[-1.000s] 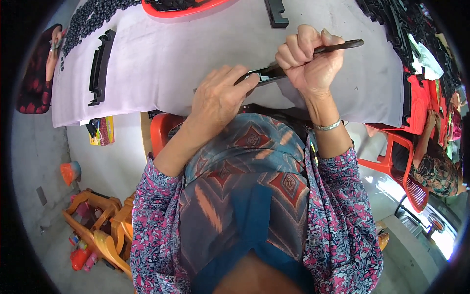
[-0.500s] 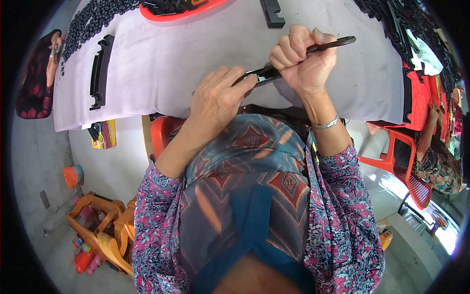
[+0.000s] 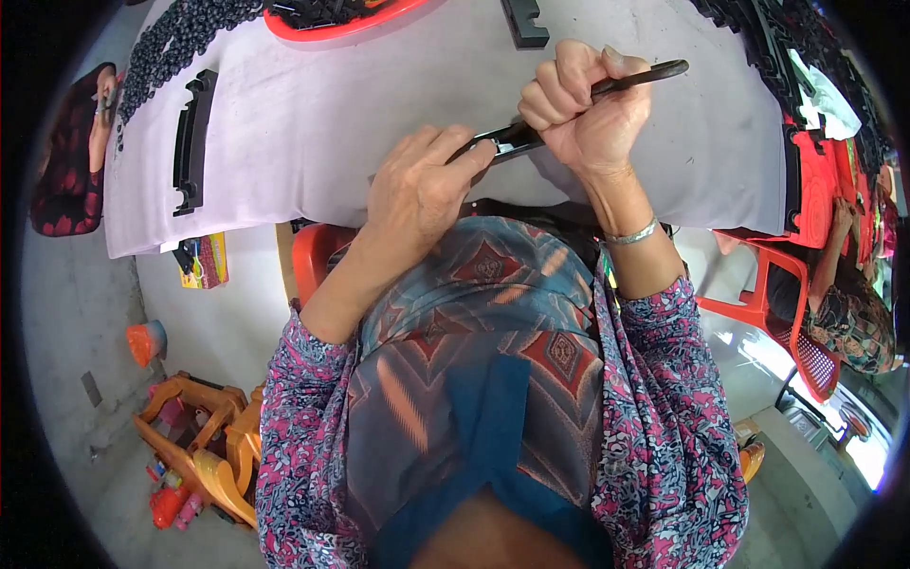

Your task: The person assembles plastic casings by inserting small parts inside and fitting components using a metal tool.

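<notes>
My right hand (image 3: 597, 114) is closed in a fist round a long dark-handled tool (image 3: 664, 72). One rounded end of its handle sticks out past my thumb, and its exact kind is hard to make out. Closed beside it, my left hand (image 3: 422, 185) pinches a black plastic piece (image 3: 479, 175) between thumb and fingers. A bright glint (image 3: 504, 147) shows where the tool meets that piece, and my fingers cover much of both. Both hands are over the near edge of the cloth-covered table (image 3: 332, 123).
A black notched strip (image 3: 192, 142) lies at left, another black block (image 3: 524, 24) at the far side. Dark beads (image 3: 180, 47) heap by a red basin (image 3: 351, 30) of black parts. More black strips (image 3: 758, 57) crowd the right edge. People sit at both sides; a red chair (image 3: 758, 284) stands right.
Both hands and the tool are almost where they were, with a slight shift upward in the picture. The grip of each hand looks the same.
</notes>
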`<state>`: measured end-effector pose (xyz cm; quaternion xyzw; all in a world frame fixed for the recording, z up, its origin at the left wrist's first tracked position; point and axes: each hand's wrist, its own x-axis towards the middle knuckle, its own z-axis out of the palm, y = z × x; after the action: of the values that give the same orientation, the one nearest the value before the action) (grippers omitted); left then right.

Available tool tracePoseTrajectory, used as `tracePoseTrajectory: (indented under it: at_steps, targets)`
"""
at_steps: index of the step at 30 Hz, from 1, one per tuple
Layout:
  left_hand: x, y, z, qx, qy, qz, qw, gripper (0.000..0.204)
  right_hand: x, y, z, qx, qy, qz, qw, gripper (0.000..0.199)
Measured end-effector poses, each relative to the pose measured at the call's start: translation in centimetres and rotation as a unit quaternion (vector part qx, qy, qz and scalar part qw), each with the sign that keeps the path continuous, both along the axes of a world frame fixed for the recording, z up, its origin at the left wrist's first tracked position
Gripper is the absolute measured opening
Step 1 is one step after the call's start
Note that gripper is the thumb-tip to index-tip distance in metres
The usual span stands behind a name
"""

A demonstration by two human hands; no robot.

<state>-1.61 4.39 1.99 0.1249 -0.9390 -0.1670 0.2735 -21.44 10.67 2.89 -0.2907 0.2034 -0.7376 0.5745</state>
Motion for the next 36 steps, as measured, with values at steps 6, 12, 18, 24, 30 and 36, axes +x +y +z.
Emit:
tracePoseTrajectory:
  at_steps: [6, 12, 18, 24, 30, 36]
  targets:
    - [-0.01, -0.10, -0.09, -0.001, 0.005, -0.007, 1.000, 0.020, 0.24, -0.02, 0.19, 0.005, -0.004, -0.004, 1.000, 0.046]
    - [-0.19, -0.21, -0.02, 0.003, 0.005, -0.015, 1.000, 0.020, 0.28, -0.13, 0.19, 0.007, 0.006, -0.001, 1.000, 0.046]
    - [-0.44, -0.25, -0.35, 0.007, 0.019, -0.023, 1.000, 0.019, 0.17, -0.15, 0.18, -0.001, 0.010, 0.003, 1.000, 0.046]
    - [-0.16, -0.01, -0.52, 0.010, 0.016, -0.019, 1.000, 0.020, 0.44, -0.01, 0.05, 0.005, 0.016, 0.001, 1.000, 0.046]
    - [-0.02, -0.13, -0.80, 0.008, 0.024, -0.018, 1.000, 0.020, 0.32, -0.25, -0.28, 0.001, -0.002, 0.010, 1.000, 0.046]
    - [-0.54, -0.14, 0.16, 0.027, -0.008, -0.011, 1.000, 0.029, -0.11, -0.28, 0.03, 0.005, 0.010, -0.002, 1.000, 0.049]
